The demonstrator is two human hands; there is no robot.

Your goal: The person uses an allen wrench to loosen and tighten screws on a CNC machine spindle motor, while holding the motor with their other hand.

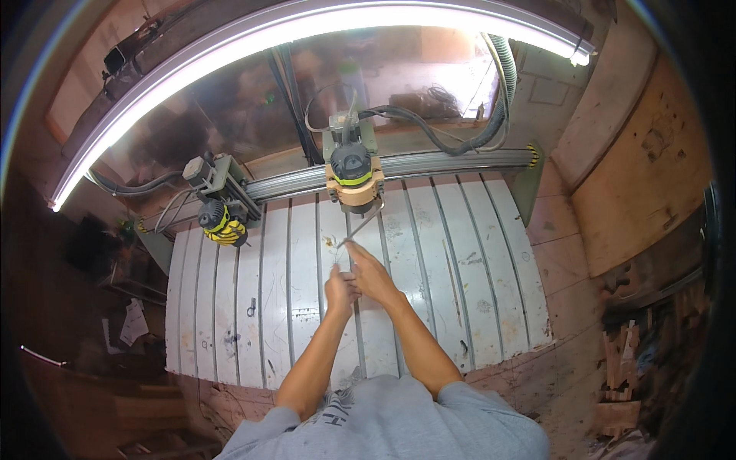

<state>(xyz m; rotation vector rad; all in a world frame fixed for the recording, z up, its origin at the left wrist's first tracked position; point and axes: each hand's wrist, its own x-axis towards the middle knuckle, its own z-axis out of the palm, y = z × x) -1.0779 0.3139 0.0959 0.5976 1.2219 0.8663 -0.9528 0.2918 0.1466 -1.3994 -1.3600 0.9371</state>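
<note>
Head view: nearest is the person's grey shirt [391,422], with both bare forearms reaching forward over the near edge of a pale, slotted bed [502,264]. The left hand [340,291] has its fingers curled in, close to shut, just beside the right; whether anything is inside it, I cannot tell. The right hand [373,274] is partly folded, its forefinger stretched ahead to the near end of a thin grey rod [362,227]; how firmly it has hold of that end is hidden.

The rod lies over the middle of the bed, slanting away to the right, its far end up by the central spindle [353,165]. So the hands are tight against each other and near the spindle, while to their right a wide stretch of slats runs to the bed's right edge, bearing stains and a small dark piece [464,347] near the front. To their left, slats reach the other edge, with a small ring-shaped thing [251,307] on them and a second spindle [221,221] above their far part.

Beyond the right edge, wood scraps [622,360] stand on the floor. Farther off, a metal rail [445,161] spans the bed under a long lit tube [330,21].
</note>
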